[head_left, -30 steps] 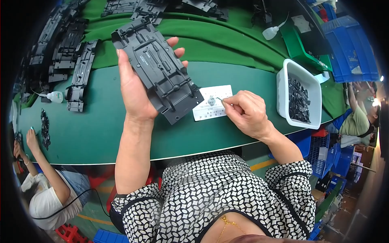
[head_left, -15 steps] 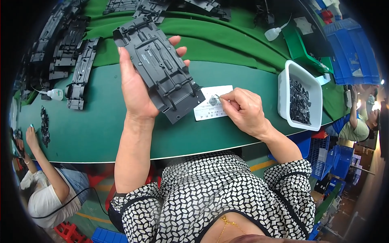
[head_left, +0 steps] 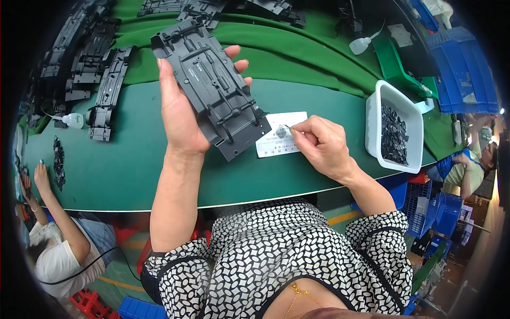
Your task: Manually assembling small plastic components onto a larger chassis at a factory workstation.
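My left hand (head_left: 183, 109) holds a long dark grey plastic chassis plate (head_left: 210, 87) tilted above the green table (head_left: 133, 170), fingers wrapped behind it. My right hand (head_left: 321, 146) rests on the table to its right, fingertips pinched on a thin pin-like tool whose tip touches a small dark blob on a white paper card (head_left: 281, 141). The card lies flat, partly under the plate's lower corner.
A white tray (head_left: 374, 133) of small black parts stands right of my right hand. Several more dark chassis plates (head_left: 103, 93) lie at the left and along the back. A small white bottle (head_left: 71, 120) lies far left; blue bins (head_left: 462, 69) at right. Other people sit at lower left and far right.
My right hand has shifted slightly left, fingertips now over the dark blob on the card. The plate in my left hand has stayed almost still.
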Tool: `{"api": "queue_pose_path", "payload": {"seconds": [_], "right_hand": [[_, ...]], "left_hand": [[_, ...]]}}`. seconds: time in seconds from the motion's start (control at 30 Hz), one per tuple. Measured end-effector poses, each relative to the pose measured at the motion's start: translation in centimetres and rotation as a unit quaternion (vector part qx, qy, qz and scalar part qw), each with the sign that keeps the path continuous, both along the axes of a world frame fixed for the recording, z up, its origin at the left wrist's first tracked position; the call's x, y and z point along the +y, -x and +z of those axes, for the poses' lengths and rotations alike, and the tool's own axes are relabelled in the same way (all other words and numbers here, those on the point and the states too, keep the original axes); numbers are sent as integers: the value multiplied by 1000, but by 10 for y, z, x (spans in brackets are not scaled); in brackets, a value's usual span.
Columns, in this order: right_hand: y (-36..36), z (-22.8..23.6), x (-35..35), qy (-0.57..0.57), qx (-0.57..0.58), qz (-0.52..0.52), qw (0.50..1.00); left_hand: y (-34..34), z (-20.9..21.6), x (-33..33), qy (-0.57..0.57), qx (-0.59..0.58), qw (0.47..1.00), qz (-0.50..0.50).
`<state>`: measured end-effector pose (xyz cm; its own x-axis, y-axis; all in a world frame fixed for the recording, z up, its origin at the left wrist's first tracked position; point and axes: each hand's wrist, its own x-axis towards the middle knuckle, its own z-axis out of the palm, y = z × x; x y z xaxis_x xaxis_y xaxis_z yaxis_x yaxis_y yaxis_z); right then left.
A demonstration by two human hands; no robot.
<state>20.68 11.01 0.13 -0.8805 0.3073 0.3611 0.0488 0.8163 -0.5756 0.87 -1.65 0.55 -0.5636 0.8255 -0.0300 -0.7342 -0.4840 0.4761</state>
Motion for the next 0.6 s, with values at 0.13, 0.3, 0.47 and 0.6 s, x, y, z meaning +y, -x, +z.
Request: {"api": "queue_pose_path", "payload": {"seconds": [0.13, 0.3, 0.47, 0.6], "right_hand": [[-1, 2, -1, 18, 1, -10, 1000], [-2, 0, 1, 23, -7, -22, 999], [-3, 4, 0, 24, -25, -23, 999], [-5, 5, -1, 45, -22, -29, 998]], "left_hand": [[0, 2, 2, 21, 7, 1000, 10], [0, 1, 2, 10, 5, 1000, 0], [0, 2, 2, 7, 0, 1000, -1], [0, -1, 1, 10, 7, 1000, -1]]}}
